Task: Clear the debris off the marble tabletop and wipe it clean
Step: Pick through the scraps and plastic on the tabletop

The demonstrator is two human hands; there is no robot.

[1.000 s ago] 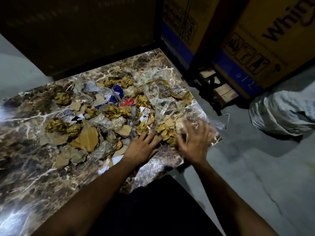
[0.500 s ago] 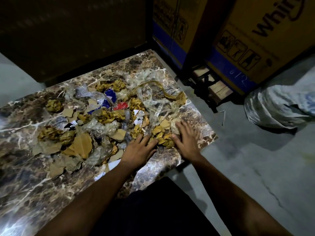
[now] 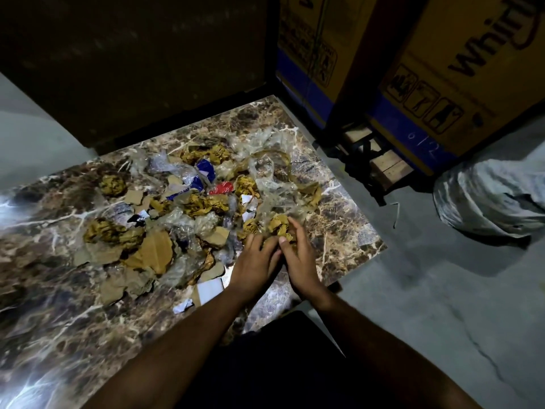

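Observation:
A brown marble tabletop [image 3: 339, 219] is strewn with debris [image 3: 188, 208]: crumpled yellow-brown paper, torn cardboard pieces, clear plastic film, blue, red and white scraps. My right hand [image 3: 298, 258] curls its fingers and thumb round a crumpled yellow paper wad [image 3: 280, 224] at the near right of the pile. My left hand [image 3: 255, 261] lies right beside it, fingers bent onto the scraps under the wad; the two hands touch. What the left fingers hold is hidden.
Large yellow and blue cardboard boxes [image 3: 442, 72] stand behind the table's right corner, with wooden pallet slats [image 3: 386, 166] under them. A grey plastic sack [image 3: 495, 196] lies on the concrete floor [image 3: 442, 290] to the right. A dark panel [image 3: 132, 63] rises behind the table.
Both hands have come together from flat on the table. My right hand swept left from the table's right edge and closed round the yellow paper wad.

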